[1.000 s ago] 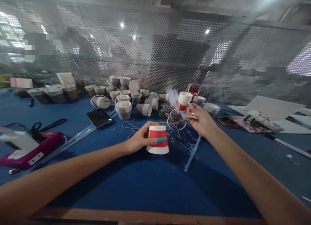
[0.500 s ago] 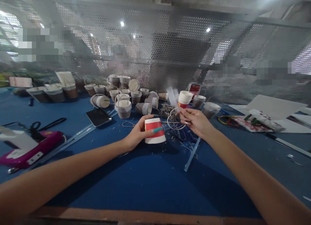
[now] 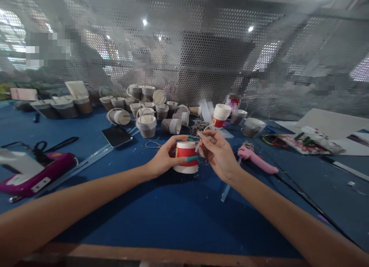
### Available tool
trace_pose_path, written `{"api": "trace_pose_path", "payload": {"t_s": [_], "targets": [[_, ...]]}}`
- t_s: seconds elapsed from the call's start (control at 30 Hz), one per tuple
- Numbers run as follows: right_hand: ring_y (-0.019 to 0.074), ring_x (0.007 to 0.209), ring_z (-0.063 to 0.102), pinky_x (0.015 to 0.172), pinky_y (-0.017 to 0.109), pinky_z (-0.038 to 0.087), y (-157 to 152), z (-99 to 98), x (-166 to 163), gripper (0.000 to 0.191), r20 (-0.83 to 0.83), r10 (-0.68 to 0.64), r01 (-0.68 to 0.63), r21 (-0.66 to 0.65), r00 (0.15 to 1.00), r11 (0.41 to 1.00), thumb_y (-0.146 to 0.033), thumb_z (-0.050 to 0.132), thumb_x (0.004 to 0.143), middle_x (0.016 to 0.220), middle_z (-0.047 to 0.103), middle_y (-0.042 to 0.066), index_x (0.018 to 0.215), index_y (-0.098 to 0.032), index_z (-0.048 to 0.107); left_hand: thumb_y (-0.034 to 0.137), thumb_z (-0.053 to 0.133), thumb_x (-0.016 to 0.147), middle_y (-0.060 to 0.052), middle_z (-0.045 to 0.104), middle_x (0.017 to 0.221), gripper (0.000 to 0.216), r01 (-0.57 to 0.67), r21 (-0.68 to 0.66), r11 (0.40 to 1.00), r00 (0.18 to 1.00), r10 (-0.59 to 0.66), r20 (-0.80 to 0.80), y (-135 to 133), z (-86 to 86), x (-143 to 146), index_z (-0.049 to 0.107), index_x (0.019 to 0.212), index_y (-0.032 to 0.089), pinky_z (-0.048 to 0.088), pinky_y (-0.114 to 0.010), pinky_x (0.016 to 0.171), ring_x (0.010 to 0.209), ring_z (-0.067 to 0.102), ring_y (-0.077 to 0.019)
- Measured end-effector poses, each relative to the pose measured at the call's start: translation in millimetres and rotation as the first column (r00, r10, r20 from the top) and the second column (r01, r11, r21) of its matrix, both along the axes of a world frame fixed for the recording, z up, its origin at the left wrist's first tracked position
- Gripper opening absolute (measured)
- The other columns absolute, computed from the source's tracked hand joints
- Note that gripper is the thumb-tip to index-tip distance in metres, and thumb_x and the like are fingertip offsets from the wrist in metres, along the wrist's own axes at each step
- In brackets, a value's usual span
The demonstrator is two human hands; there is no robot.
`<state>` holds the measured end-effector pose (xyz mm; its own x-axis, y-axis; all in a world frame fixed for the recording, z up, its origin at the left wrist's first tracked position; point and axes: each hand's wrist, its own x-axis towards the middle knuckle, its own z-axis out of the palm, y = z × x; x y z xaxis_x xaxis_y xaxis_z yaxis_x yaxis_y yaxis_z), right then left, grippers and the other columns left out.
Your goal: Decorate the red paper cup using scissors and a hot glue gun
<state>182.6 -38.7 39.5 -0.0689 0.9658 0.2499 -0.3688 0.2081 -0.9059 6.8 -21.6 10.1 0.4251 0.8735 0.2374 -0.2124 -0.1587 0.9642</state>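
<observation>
My left hand [image 3: 165, 157] is wrapped round an upside-down red and white paper cup [image 3: 186, 158] standing on the blue table [image 3: 161, 213]. Right beside the cup's top, my right hand [image 3: 217, 153] pinches a thin pale strand or strip that I cannot make out clearly. Both hands meet at the middle of the table. A loop of thin wire or string [image 3: 152, 145] lies just behind the cup.
Several small bucket-like cups with handles [image 3: 147, 126] crowd the back middle. A stack of paper cups [image 3: 221, 115], a pink glue gun [image 3: 255, 159] with its cord, a phone [image 3: 116, 135], scissors [image 3: 43, 148], a magenta device [image 3: 34, 174] and papers [image 3: 325, 126] lie around. A perforated metal screen [image 3: 201, 59] closes the back.
My right hand moved left and met the cup, which shifted slightly toward the middle. The view turned, bringing the pink glue gun into sight.
</observation>
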Motion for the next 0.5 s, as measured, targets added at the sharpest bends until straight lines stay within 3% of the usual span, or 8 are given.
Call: {"api": "trace_pose_path", "payload": {"t_s": [0.3, 0.5], "targets": [[0.0076, 0.041, 0.045, 0.036, 0.021, 0.029, -4, -0.3, -1, 0.024, 0.105, 0.025, -0.033, 0.075, 0.994, 0.997, -0.029, 0.067, 0.077, 0.057, 0.054, -0.008, 0.094, -0.024, 0.051, 0.023, 0.078, 0.063, -0.005, 0.063, 0.104, 0.050, -0.026, 0.094, 0.995, 0.995, 0.035, -0.093, 0, 1.8, -1, 0.059, 0.109, 0.023, 0.047, -0.036, 0.088, 0.094, 0.061, -0.0196], [0.0069, 0.043, 0.043, 0.041, 0.021, 0.032, 0, -9.0, 2, 0.032, 0.159, 0.124, -0.139, 0.088, 0.979, 0.986, -0.027, 0.066, 0.079, 0.056, 0.050, -0.010, 0.107, -0.026, 0.050, 0.022, 0.078, 0.062, -0.005, 0.065, 0.103, 0.048, -0.003, 0.095, 0.995, 0.997, 0.011, -0.082, -2, 2.6, -1, 0.060, 0.107, 0.022, 0.048, -0.036, 0.085, 0.090, 0.062, -0.0190]]}}
